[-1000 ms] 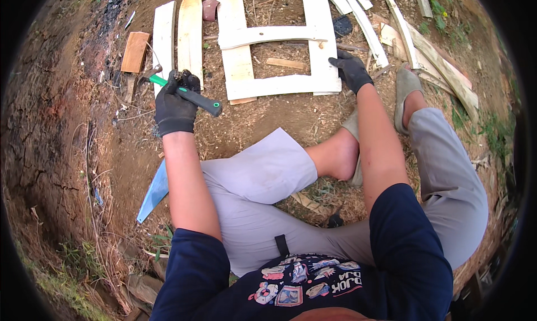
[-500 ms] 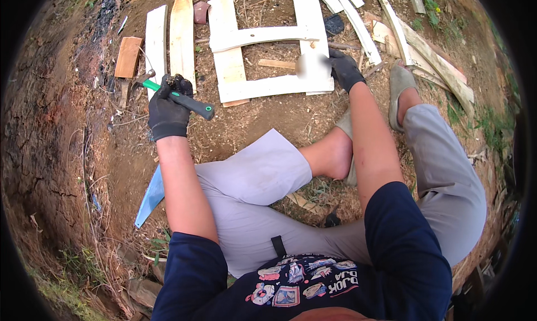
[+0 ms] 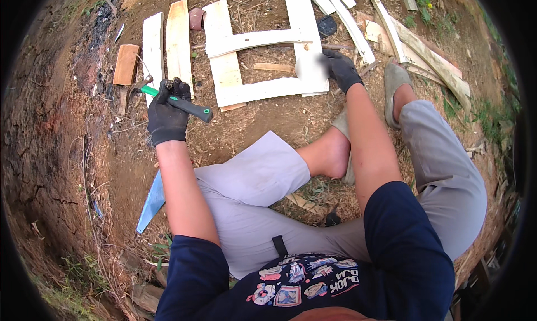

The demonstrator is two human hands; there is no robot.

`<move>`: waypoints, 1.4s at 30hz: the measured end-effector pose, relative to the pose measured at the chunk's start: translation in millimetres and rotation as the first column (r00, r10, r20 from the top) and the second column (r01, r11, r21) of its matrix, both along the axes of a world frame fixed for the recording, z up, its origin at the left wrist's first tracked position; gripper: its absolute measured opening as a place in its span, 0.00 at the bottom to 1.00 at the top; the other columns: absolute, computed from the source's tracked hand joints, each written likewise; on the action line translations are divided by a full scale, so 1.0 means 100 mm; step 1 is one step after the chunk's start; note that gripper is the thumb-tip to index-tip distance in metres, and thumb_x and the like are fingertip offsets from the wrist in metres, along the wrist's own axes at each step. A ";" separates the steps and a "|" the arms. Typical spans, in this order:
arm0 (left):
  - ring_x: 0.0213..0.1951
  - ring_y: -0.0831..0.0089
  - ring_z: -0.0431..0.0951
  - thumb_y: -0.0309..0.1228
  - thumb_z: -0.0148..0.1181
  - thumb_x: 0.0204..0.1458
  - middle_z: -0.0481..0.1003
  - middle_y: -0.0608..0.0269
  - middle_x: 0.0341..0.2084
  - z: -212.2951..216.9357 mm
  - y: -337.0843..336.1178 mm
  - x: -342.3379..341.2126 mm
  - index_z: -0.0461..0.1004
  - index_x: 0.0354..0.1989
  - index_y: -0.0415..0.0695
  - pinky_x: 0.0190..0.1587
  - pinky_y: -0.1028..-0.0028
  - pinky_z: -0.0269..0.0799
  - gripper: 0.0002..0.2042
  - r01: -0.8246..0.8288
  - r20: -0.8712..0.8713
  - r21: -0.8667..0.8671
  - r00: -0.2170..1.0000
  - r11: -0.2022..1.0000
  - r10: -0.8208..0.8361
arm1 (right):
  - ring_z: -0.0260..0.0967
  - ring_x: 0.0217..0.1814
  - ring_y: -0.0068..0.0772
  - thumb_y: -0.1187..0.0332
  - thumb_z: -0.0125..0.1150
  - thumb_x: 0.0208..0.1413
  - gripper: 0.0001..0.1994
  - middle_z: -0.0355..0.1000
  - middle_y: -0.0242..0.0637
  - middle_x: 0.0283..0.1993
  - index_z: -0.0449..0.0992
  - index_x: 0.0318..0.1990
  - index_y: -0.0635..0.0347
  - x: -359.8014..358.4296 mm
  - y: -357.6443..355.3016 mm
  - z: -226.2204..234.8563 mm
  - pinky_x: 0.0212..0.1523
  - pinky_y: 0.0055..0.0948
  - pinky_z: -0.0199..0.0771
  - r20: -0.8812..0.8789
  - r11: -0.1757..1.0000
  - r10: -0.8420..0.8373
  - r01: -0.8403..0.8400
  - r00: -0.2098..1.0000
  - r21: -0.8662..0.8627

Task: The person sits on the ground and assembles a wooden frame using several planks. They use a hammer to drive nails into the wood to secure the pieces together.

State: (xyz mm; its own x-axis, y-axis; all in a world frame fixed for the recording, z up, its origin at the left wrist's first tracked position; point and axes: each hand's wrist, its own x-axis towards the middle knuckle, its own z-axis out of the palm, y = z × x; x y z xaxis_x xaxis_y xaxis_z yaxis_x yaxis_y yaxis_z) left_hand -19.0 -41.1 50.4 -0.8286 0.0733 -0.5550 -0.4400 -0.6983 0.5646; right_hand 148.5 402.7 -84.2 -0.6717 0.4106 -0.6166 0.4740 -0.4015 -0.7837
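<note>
I sit on bare earth with black gloves on both hands. My left hand [image 3: 168, 113] grips a hammer [image 3: 190, 108] with a green and black handle; its metal head lies low near the ground beside two pale planks [image 3: 166, 46]. My right hand [image 3: 339, 69] rests on the lower right corner of a white wooden frame [image 3: 263, 89] made of flat boards laid on the soil. A small loose wood strip [image 3: 272, 67] lies inside the frame.
A short brown block [image 3: 125, 64] lies left of the planks. Several long pale slats [image 3: 403, 38] are piled at the upper right. A blue saw blade [image 3: 151, 204] pokes out under my left arm. My sandalled foot [image 3: 395, 80] sits near the slats.
My left hand has swung the hammer downward and left, toward the ground by the planks. My right hand stays on the frame's corner.
</note>
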 end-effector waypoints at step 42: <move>0.56 0.55 0.84 0.36 0.68 0.52 0.84 0.55 0.54 -0.38 -1.98 -0.21 0.85 0.58 0.58 0.61 0.60 0.76 0.21 0.231 0.368 -0.829 0.911 -0.510 -0.186 | 0.68 0.20 0.22 0.62 0.61 0.69 0.12 0.76 0.32 0.26 0.84 0.50 0.59 1.64 1.61 3.67 0.21 0.26 0.69 0.777 0.585 0.413 -0.792 0.475 0.173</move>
State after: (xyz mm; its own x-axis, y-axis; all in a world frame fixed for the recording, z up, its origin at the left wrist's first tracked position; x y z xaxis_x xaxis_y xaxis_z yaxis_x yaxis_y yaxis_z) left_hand -40.5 -238.8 12.4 -0.9275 -0.3499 -0.1316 -0.3694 0.9119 0.1789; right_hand 312.2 564.0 283.1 -0.4083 0.3931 -0.8239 0.8434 0.5077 -0.1757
